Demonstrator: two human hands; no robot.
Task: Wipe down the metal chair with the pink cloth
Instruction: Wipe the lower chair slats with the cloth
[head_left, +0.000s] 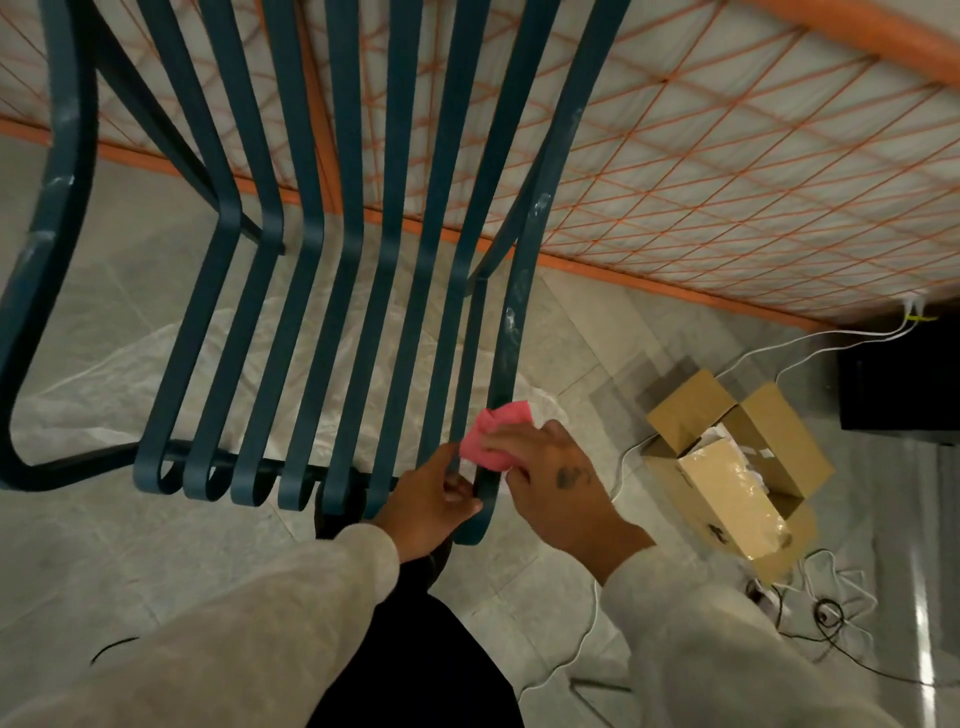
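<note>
- Chair (349, 130): blue metal slats, standing on the tiled floor (104, 545) directly in front of the person; pale smudges show on its outer bars.
- Pink cloth (491, 431): bunched against the rightmost slat, just above that slat's curled front end.
- Right hand (561, 483): grip closed over the cloth, fingers pressing it to the slat.
- Left hand (431, 499): grip pinching the same slat's front curl between thumb and fingers, just beside the cloth.
- Cardboard box (727, 467): flaps open, on the floor to the right of the chair, with white cables (779, 358) lying around it.
</note>
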